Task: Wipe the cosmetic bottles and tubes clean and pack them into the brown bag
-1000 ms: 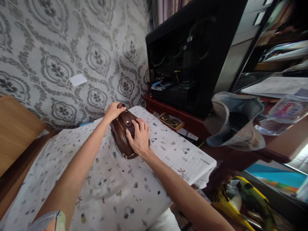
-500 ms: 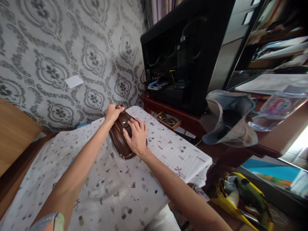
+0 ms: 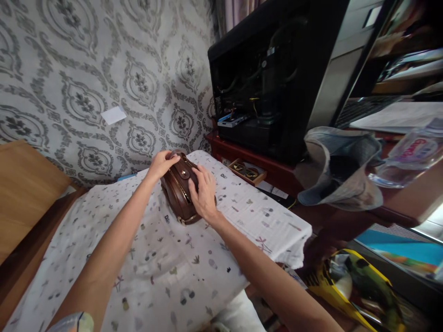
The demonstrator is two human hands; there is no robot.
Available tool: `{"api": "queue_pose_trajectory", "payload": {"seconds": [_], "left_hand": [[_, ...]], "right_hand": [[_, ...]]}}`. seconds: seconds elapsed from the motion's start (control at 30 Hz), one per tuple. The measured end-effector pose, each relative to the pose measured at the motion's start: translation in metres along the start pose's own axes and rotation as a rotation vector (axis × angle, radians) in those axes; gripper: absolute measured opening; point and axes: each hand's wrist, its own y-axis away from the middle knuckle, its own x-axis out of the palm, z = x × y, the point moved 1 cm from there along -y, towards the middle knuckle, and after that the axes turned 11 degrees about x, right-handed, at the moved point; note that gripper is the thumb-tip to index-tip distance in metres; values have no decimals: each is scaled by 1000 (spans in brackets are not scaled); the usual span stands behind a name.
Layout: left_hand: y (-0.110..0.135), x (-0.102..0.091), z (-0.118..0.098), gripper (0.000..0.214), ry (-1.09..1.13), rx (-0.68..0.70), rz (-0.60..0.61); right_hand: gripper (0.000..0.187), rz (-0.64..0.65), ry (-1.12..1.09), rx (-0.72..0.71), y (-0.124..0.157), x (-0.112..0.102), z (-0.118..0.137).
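Note:
A brown leather bag (image 3: 178,191) with gold zips and a snap tab lies on a white printed cloth (image 3: 166,276). At its far left end, my left hand (image 3: 162,164) is closed with thumb and fingers around the bag, by the strap loop; just what the fingertips pinch is partly hidden. My right hand (image 3: 205,191) rests along the bag's right side, fingers extended and a little apart, thumb near the tab.
Right of the cloth stands a black computer case (image 3: 256,87) on a red-brown desk. A small wooden tray (image 3: 247,172), a fabric hat (image 3: 321,184) and a plastic bottle (image 3: 411,152) lie nearby. A yellow-edged bag (image 3: 360,276) sits low right; a wooden board (image 3: 31,193) is at left.
My right hand has slid off the bag's top toward its right side, showing more of the tab and zip. My left hand stays at the far end. The view has shifted slightly.

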Motion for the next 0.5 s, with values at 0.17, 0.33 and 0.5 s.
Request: {"api": "queue_pose_trajectory", "payload": {"seconds": [0.17, 0.33, 0.5], "left_hand": [[20, -19, 7, 35, -118, -43, 5], [29, -22, 3, 37, -249, -44, -27], [31, -18, -2, 31, -248, -54, -64]], "right_hand": [[49, 33, -81, 98, 10, -3, -15], [58, 35, -87, 116, 22, -4, -21], [54, 24, -62, 106, 22, 1, -23]]}}
